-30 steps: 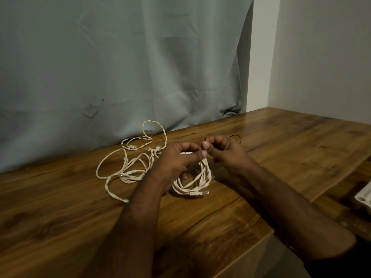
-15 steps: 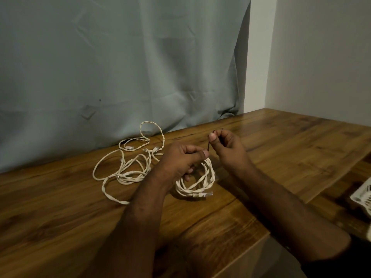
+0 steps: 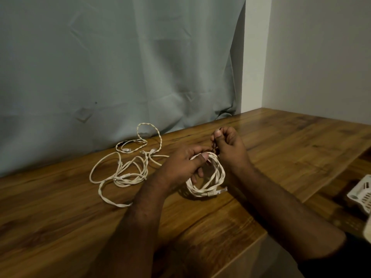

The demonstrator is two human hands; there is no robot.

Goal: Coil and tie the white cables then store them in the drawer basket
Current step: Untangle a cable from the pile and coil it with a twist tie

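Left hand (image 3: 181, 164) sits at frame centre w/ fingers (image 3: 197, 173) curled round the top of a coiled white cable (image 3: 204, 181); thumb lies across the coil's upper strands, clamped on it. Right hand (image 3: 230, 147) is just beside it at 2 o'clock, fingers bunched together, thumb & forefinger pinching a thin dark tie (image 3: 213, 146) that runs down to the coil's top edge. Whether the tie wraps fully round the strands can't be told; it's small & partly hidden.

The coil hangs from the left hand w/ its lower loop resting on the wooden bench (image 3: 291, 149). A plug end (image 3: 217, 192) w/ clear tip sticks out at the coil's 5 o'clock, pointing right.

At 9 o'clock from the hands, near but apart from the held coil, a second white cable (image 3: 120, 173) lies loose in untidy loops on the bench, one strand trailing toward the left forearm. Behind that, at 11 o'clock, a twisted white cable (image 3: 148, 137) forms one tall loop & one flat loop near the bench's back edge.

A grey-green curtain (image 3: 120, 67) hangs behind the bench, covering most of the upper frame. A pale wall (image 3: 321, 57) fills 1–2 o'clock. At far 4 o'clock, below bench level, a corner of a white plastic basket (image 3: 361, 194) w/ slotted sides shows at the frame edge. Both forearms reach in from the bottom of the frame.
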